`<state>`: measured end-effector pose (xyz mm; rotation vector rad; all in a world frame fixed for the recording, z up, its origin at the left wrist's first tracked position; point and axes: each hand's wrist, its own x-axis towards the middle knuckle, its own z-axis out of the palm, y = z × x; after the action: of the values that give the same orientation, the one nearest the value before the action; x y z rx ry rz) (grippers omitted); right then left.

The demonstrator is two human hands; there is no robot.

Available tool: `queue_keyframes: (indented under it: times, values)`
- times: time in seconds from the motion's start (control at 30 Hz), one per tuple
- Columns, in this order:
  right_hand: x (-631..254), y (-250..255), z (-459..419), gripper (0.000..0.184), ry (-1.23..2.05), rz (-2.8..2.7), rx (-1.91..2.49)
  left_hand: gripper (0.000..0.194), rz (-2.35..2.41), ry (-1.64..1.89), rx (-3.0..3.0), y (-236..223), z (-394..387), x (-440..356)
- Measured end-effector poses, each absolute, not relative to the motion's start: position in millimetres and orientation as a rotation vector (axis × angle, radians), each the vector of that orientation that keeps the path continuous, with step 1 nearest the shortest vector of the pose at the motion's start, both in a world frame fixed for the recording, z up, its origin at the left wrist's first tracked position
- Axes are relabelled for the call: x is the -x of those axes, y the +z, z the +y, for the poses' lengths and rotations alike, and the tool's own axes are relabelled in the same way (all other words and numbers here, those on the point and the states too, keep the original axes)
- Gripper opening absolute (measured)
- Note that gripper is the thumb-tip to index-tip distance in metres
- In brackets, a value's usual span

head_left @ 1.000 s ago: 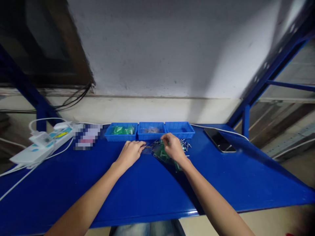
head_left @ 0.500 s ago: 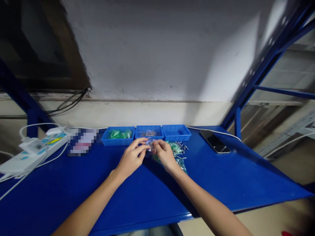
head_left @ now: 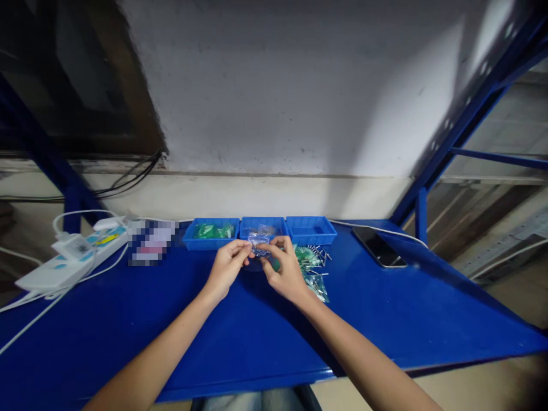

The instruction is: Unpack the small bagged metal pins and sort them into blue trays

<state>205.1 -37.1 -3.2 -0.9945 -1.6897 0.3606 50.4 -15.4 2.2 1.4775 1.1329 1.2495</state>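
Note:
My left hand (head_left: 228,265) and my right hand (head_left: 282,269) are raised a little above the blue table (head_left: 240,325), both pinching a small clear plastic bag (head_left: 259,244) between their fingertips. The bag is held in front of the middle blue tray (head_left: 262,228). What is inside the bag is too small to make out. A pile of green-filled bags (head_left: 311,269) and loose metal pins (head_left: 319,252) lies on the table just right of my right hand.
Three small blue trays stand in a row at the back: the left tray (head_left: 212,233) holds green bags, the right tray (head_left: 310,229) looks bare. A black phone (head_left: 379,246) lies right, on a white cable. A white power strip (head_left: 68,257) and a blurred packet (head_left: 150,242) lie left.
My hands have lifted off the table and come together. My right hand left the green pile, and both now pinch the clear bag in front of the middle tray.

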Motion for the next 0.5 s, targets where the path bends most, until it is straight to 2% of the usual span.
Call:
queue_keyframes:
  times: [0.1,0.17,0.23,0.3,0.4,0.5]
  values:
    - [-202,-1,-36,0.019,0.768,-1.434,1.08,0.017,1.187,1.413,-1.879,-1,-18,-51]
    - [-200,-1,-36,0.031,1.007,-1.33,1.057,0.015,1.155,1.464,-2.224,-3,-22,-52]
    - [-199,0,-36,0.039,1.067,-1.316,1.031,0.019,1.095,1.454,-2.473,-3,-25,-53]
    - [-202,5,-35,0.036,0.878,-1.345,1.046,0.02,1.1,1.421,-2.563,-4,-26,-54]
    - [-212,20,-28,0.025,0.32,-1.394,1.046,0.024,1.232,1.288,-2.535,-7,-21,-52]
    - [-226,33,-11,0.025,-0.125,-1.437,1.017,0.025,1.477,1.005,-2.522,-15,-13,-44]
